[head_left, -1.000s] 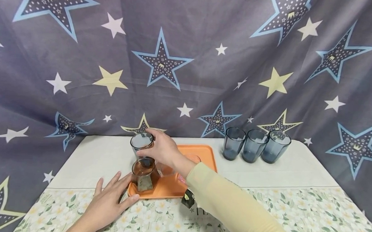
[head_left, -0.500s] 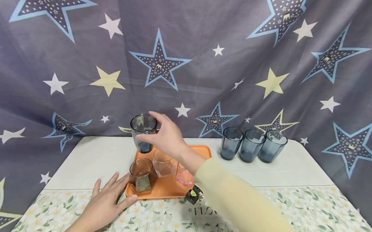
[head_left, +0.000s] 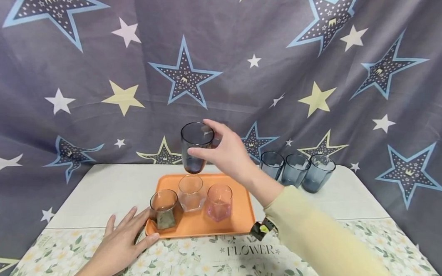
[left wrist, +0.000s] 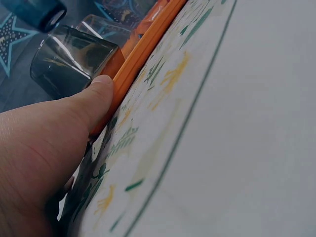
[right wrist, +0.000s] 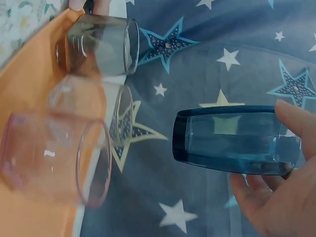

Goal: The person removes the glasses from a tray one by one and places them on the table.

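A blue-grey drinking glass (head_left: 194, 153) is held near its rim by my right hand (head_left: 231, 155), in the air above the far side of the orange tray (head_left: 201, 228). The right wrist view shows the thumb and fingers around the blue glass (right wrist: 227, 140). My left hand (head_left: 119, 243) touches the tray's near left corner with fingers extended; its thumb lies on the rim in the left wrist view. On the tray stand a smoky brown glass (head_left: 164, 208) beside that hand, a clear glass (head_left: 191, 195) and a pink glass (head_left: 219, 204).
Three more blue glasses stand in a row at the back right: one (head_left: 272, 163), a middle one (head_left: 295, 171) and one (head_left: 318, 174) on the end. A star-patterned curtain (head_left: 224, 71) hangs behind the table. Flowered cloth (head_left: 184, 261) covers the table front.
My right hand lifts the blue glass from behind the brown glass, up and then to the right. The clear and pink glasses come into fuller view. My left hand stays at the tray corner.
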The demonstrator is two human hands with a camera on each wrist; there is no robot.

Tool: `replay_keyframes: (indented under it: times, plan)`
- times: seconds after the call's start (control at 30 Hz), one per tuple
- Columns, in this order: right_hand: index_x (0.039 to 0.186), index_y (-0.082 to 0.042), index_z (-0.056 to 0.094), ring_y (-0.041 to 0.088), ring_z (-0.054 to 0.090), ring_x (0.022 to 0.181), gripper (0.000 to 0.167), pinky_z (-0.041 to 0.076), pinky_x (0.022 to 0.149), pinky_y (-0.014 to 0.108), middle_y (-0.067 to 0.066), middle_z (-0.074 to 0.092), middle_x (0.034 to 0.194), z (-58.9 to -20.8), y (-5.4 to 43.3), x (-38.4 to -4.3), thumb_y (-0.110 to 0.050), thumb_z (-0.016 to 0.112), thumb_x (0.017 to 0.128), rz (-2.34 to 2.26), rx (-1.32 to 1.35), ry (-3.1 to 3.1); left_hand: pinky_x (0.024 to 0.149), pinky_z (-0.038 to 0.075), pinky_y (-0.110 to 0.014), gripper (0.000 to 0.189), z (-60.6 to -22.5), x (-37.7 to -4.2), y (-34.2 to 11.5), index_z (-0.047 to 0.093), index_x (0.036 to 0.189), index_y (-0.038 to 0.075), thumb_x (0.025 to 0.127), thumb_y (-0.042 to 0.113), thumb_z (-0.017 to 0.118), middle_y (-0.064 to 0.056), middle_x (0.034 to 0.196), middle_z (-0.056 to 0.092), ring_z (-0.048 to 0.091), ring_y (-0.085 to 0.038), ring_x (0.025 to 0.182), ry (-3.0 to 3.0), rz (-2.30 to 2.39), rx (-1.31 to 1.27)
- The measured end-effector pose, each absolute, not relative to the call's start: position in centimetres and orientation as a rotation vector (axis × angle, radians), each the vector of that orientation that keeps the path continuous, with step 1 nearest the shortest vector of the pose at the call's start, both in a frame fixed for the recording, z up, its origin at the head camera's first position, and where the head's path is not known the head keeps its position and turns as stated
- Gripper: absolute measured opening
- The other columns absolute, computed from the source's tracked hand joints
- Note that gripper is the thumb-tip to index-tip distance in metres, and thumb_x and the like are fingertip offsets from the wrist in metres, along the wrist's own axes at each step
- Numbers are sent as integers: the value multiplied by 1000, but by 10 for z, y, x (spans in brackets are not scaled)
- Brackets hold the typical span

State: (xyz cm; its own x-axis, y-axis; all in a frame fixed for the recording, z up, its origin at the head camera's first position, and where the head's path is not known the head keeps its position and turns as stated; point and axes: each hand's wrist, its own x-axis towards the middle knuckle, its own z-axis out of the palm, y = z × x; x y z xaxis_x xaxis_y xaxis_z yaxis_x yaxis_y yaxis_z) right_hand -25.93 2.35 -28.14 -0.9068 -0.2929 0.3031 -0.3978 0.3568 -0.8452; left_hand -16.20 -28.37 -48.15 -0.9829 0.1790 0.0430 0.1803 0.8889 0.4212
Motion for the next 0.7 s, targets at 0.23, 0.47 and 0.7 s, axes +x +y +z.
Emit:
replay_keyframes:
  times: [0.23, 0.47, 0.7]
  plan:
    - [166, -22, 54, 17, 68, 125, 89, 59, 100, 43, -3, 70, 138, -275, 65, -253, -35, 97, 89, 1537, 511, -2529, 117, -5, -88, 91, -482, -161, -285, 51, 166, 7, 104, 73, 62, -22, 165, 52, 27, -55, 160, -3016, -698, -314]
    - [165, -26, 54, 17, 65, 129, 90, 53, 109, 47, -3, 70, 141, -275, 110, -242, -39, 97, 88, 1471, 405, -2563, 117, -4, -88, 91, -482, -161, -285, 51, 166, 7, 104, 73, 61, -21, 165, 52, 28, -55, 160, -3012, -688, -322]
    - [166, -27, 52, 20, 68, 125, 91, 53, 105, 45, -1, 72, 138, -277, 149, -229, -44, 96, 89, 1408, 349, -2603, 116, -4, -88, 91, -484, -161, -286, 51, 166, 6, 105, 72, 61, -21, 165, 53, 30, -54, 160, -3002, -658, -330]
